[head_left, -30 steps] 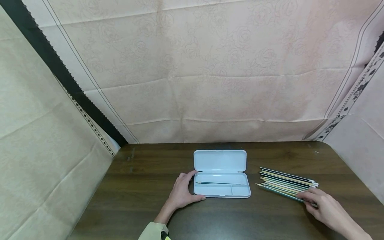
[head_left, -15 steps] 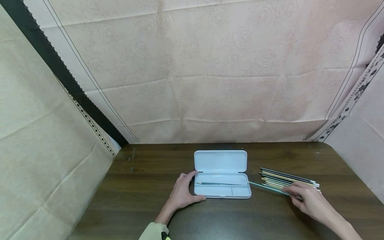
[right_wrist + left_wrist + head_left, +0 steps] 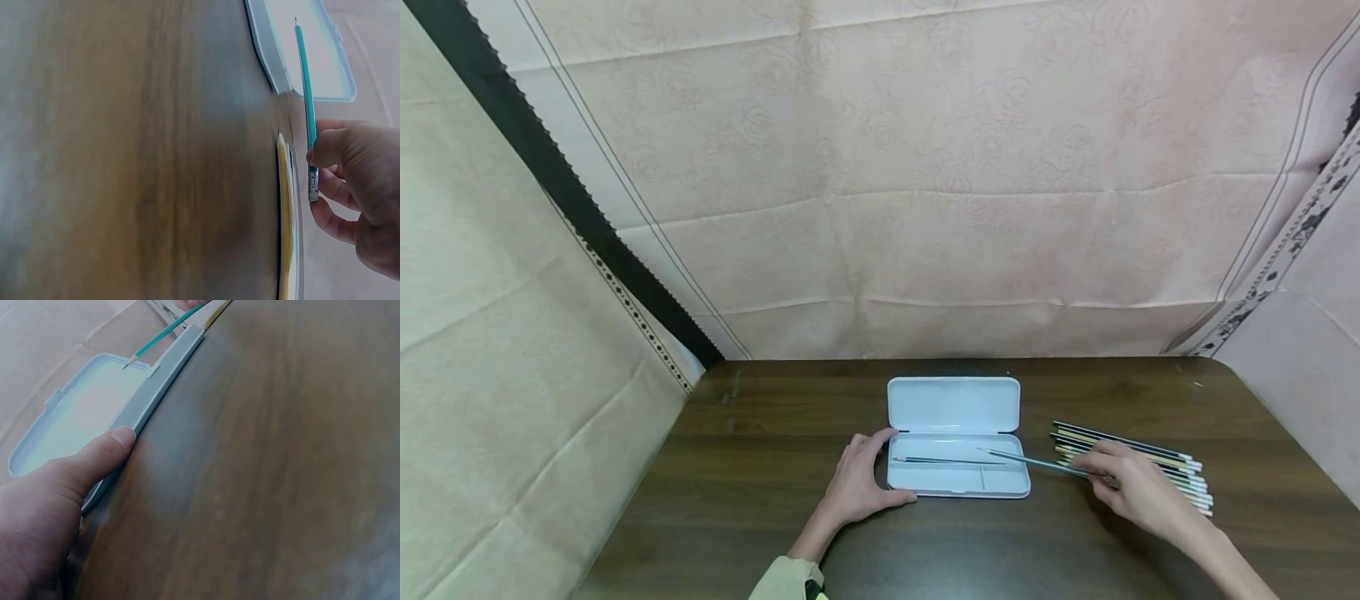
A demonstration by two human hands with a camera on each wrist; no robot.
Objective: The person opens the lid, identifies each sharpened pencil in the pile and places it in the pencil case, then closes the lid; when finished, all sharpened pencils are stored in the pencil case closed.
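Note:
A light blue pencil case lies on the table with its lid raised at the back. One dark green pencil rests in its long compartment. My left hand grips the case's left end, the thumb along the front wall and fingers at the back corner. In my right hand is a teal pencil, pinched near its eraser end. Its sharpened tip points left and hangs over the case's right half. Several more pencils lie beneath and behind the right hand, partly hidden by it.
The brown wooden table ends at a pale fabric backdrop. More fabric hangs at the left and right sides. The pile of pencils sits to the right of the case, a small gap apart.
My right hand has lifted the teal pencil from the front of the pile and moved left, bringing its tip over the case. The left hand stays at the case.

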